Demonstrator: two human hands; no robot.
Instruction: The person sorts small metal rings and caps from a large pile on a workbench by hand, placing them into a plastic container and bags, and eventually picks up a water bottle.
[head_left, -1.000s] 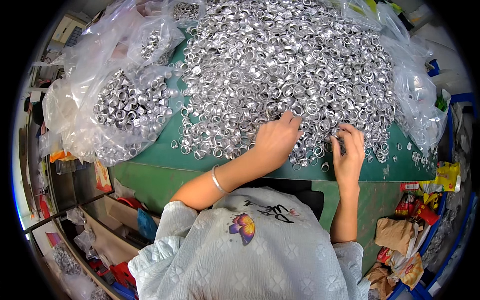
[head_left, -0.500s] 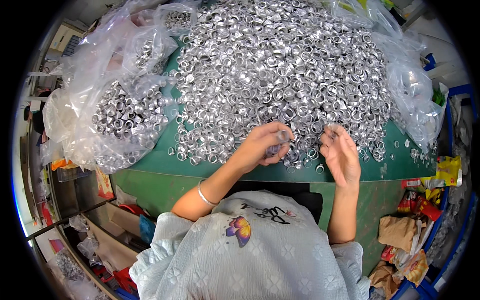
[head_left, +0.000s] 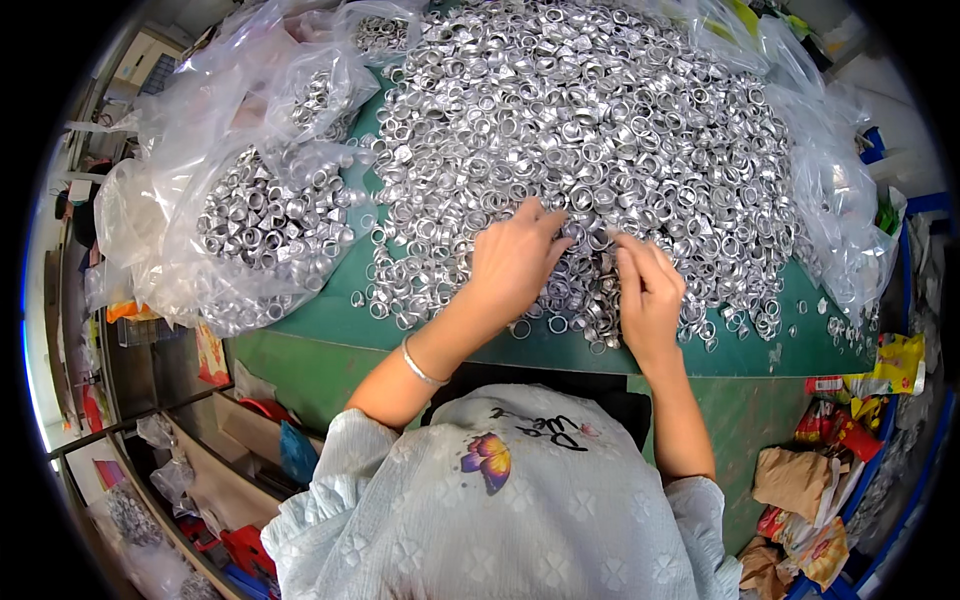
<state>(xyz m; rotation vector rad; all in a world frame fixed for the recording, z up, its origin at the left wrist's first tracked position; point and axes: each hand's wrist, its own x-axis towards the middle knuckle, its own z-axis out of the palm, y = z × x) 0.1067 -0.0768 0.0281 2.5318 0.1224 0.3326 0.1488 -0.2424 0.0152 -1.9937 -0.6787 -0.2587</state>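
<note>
I see a green table [head_left: 420, 335] carrying a broad heap of small silver metal rings [head_left: 600, 130] that covers most of its top. At its left lie clear plastic bags [head_left: 250, 230] filled with the same rings. A few loose rings sit along the near green edge.

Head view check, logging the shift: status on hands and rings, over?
Left hand and right hand flat on pile of small silver metal rings. Grip unclear. Clear plastic bag of rings left, apart.
</note>
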